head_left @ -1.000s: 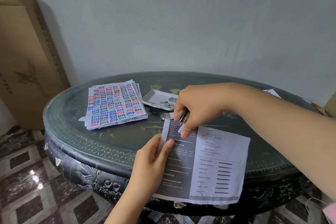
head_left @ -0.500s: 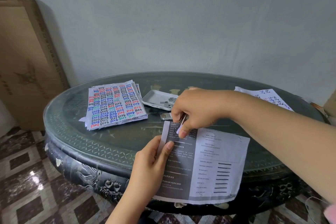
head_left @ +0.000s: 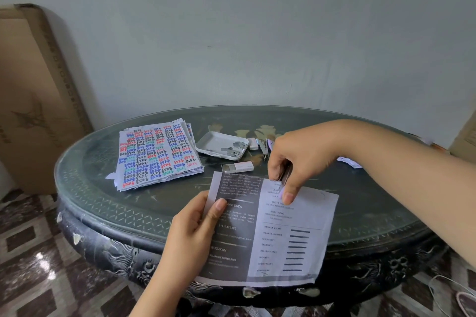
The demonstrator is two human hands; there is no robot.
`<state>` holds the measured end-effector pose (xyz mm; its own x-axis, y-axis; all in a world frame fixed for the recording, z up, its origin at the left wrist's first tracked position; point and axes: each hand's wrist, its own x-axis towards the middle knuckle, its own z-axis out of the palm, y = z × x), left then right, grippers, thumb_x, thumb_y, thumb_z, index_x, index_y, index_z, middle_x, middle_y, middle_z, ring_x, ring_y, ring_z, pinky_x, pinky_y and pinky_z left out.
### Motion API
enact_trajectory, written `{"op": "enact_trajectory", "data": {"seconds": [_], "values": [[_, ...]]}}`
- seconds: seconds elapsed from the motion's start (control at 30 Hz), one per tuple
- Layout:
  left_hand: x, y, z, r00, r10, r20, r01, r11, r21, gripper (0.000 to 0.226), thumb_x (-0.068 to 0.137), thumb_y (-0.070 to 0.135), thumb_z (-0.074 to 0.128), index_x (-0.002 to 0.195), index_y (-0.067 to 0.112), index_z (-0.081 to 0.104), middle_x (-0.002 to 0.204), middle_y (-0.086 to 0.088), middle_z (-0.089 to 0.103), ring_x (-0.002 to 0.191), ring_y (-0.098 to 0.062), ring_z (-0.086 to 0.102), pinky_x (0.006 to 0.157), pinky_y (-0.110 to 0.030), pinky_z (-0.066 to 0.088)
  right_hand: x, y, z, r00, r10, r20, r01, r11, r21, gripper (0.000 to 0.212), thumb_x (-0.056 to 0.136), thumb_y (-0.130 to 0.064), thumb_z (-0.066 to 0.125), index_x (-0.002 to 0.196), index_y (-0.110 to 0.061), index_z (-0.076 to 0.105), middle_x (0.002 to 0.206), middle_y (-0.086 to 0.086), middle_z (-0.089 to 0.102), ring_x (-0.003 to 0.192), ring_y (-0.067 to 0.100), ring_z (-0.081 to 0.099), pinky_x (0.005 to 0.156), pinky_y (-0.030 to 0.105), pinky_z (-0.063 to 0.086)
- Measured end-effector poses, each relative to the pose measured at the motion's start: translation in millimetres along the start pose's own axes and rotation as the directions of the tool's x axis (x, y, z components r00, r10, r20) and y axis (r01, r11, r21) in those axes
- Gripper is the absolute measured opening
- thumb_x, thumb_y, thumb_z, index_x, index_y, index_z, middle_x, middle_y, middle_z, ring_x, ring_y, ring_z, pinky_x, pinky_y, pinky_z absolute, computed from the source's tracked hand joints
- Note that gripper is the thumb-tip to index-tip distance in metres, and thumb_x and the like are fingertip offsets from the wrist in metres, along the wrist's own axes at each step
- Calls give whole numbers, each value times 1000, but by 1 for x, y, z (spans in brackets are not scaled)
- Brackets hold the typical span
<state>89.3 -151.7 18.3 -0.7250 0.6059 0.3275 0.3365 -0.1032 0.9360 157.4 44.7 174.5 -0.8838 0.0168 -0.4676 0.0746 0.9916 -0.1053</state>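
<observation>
A printed sheet (head_left: 291, 234) with a dark grey left column and a white right column hangs over the near edge of the round table (head_left: 103, 213). My left hand (head_left: 190, 234) pinches its left edge, thumb on top. At the sheet's top edge, near the middle, my right hand (head_left: 301, 159) grips a small metal stapler-like tool (head_left: 285, 177), whose jaws are mostly hidden by my fingers.
A stack of papers (head_left: 157, 157) covered in coloured writing lies at the left. Behind the sheet are a white tray (head_left: 213, 143) with loose staples, a small staple box (head_left: 238, 167) and another small tool (head_left: 263, 146). A tall cardboard box (head_left: 31, 100) leans on the wall.
My right hand with the tool has moved right along the sheet's top edge, from over the grey column toward the white part. My left hand has kept its hold.
</observation>
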Motion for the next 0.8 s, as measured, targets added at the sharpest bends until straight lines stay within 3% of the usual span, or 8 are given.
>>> {"op": "enact_trajectory", "data": {"seconds": [0.2,0.27,0.43,0.57,0.73,0.8], "values": [[-2,-4,-3,1000,-5,-10,6,1000,30,55,78,60,52,86,6,60,83,-22,64,73,-16,57,66,-42,48,-4,-3,-4,1000,22,-16,-22,999,-44,37,73,-44,78,103,-24,70,80,-26,61,87,3,61,75,19,47],[-3,-4,-3,1000,-19,-19,19,1000,12,53,78,59,53,87,8,61,83,-21,65,74,-18,59,68,-43,48,-5,-5,-3,1000,20,-16,-20,999,-42,35,74,-43,77,103,-24,70,82,-24,63,87,3,61,74,17,46],[-5,-6,-1,998,-46,-38,44,998,-37,52,80,59,55,88,7,59,83,-26,63,74,-23,58,72,-60,48,-2,-10,-4,999,27,-43,-31,995,-96,35,75,-44,77,100,-22,70,82,-21,62,84,4,60,74,21,47],[-5,0,3,997,-53,-64,48,996,-70,20,92,38,57,78,25,64,74,-8,68,69,-15,60,64,-44,47,2,-11,-4,995,8,-103,-23,989,-146,35,76,-44,76,100,-20,68,77,-18,57,76,8,55,66,22,42],[2,2,4,996,-27,-84,22,998,-64,24,91,38,56,77,20,60,75,-14,65,68,-17,59,62,-40,47,2,-8,-6,987,0,-163,-29,984,-174,32,78,-42,74,99,-19,66,73,-18,53,69,5,51,58,19,38],[6,4,5,995,-14,-99,7,997,-74,20,89,34,55,77,19,61,70,-5,67,65,-11,58,59,-29,46,1,-7,-8,984,1,-179,-30,986,-162,33,78,-43,74,99,-19,67,73,-18,55,68,3,52,59,18,40]]}}
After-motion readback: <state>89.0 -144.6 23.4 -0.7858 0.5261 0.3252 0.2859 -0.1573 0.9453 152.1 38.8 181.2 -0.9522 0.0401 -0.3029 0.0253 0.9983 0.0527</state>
